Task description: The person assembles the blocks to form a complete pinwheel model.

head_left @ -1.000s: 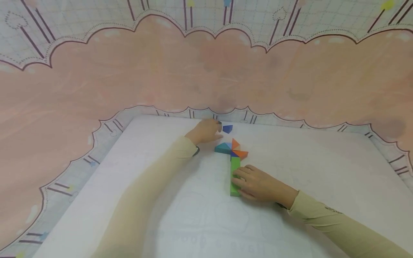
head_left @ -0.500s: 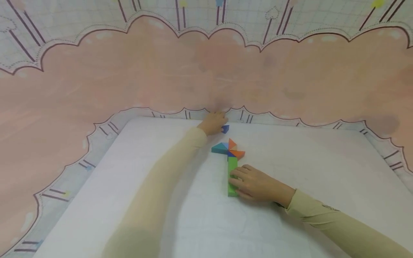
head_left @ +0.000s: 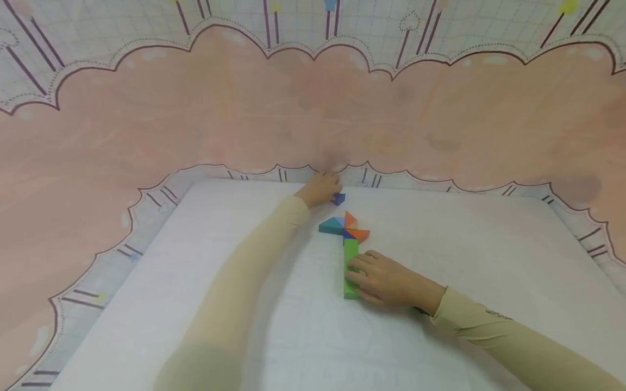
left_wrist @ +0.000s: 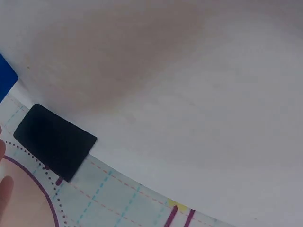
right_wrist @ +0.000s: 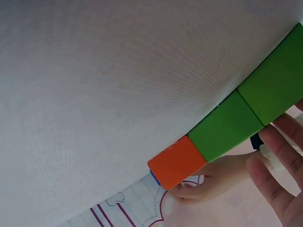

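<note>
My right hand (head_left: 383, 279) rests on two green blocks (right_wrist: 225, 125) lying end to end, its fingers over their top. Beyond them lies a pinwheel shape of triangular pieces: a teal block (head_left: 331, 226), a light blue piece, a dark blue piece and orange blocks (head_left: 359, 234). My left hand (head_left: 318, 188) reaches to the table's far edge, its thumb overlapping a dark blue block (head_left: 339, 199). A black block (left_wrist: 56, 141) sits at that edge in the left wrist view, close to fingertips (left_wrist: 4, 189). Most of the left fingers are hidden; I cannot tell what they grip.
The white table (head_left: 469, 250) backs onto a patterned cloth (head_left: 313, 108) that also runs along its left and right sides. The table's far edge (head_left: 489, 195) passes just beyond the left hand. Between the arms stand the small blocks.
My left hand has moved away from me and slightly right, now covering part of the dark blue block, which has shifted slightly nearer to the pinwheel. The right hand stays on the green blocks.
</note>
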{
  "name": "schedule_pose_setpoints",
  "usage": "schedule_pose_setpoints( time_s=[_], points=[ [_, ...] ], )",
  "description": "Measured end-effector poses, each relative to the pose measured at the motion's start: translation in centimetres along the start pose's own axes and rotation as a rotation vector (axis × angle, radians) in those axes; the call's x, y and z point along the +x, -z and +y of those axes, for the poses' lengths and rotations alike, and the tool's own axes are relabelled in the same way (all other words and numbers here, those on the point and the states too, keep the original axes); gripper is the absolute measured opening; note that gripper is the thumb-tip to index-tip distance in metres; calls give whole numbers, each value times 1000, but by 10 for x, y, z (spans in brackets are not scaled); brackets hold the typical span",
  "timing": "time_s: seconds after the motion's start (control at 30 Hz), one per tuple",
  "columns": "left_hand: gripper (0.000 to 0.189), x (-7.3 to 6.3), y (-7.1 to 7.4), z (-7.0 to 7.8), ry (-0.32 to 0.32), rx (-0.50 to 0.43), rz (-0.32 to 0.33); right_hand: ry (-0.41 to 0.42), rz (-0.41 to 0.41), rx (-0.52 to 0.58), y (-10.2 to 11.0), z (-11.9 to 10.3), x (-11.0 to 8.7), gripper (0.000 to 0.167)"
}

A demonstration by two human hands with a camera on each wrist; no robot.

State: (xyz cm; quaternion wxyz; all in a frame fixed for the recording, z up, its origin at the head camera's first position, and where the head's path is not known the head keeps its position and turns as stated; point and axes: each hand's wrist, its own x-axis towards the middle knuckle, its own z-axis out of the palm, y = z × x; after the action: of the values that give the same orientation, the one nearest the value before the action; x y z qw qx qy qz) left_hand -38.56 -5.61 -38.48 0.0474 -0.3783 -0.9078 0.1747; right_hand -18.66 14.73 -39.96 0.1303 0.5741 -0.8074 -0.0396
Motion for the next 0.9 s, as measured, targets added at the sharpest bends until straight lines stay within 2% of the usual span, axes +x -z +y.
schedule_pose_setpoints(
  time_s=[0.23, 0.4, 0.6, 0.9],
  points=[
    [24, -24, -4, -5, -41, -76, 23, 5, 4, 6, 2, -1, 1, 30],
    [26, -43, -11, -7, -59, -58, 37, 4, 6, 2, 2, -1, 1, 28],
    [26, -68, -12, -5, -60, -50, 36, 5, 5, -2, 4, -2, 2, 29],
    [22, -107, -6, 6, -43, -42, -15, -19, -22, 10, 5, -4, 3, 28]
  ],
)
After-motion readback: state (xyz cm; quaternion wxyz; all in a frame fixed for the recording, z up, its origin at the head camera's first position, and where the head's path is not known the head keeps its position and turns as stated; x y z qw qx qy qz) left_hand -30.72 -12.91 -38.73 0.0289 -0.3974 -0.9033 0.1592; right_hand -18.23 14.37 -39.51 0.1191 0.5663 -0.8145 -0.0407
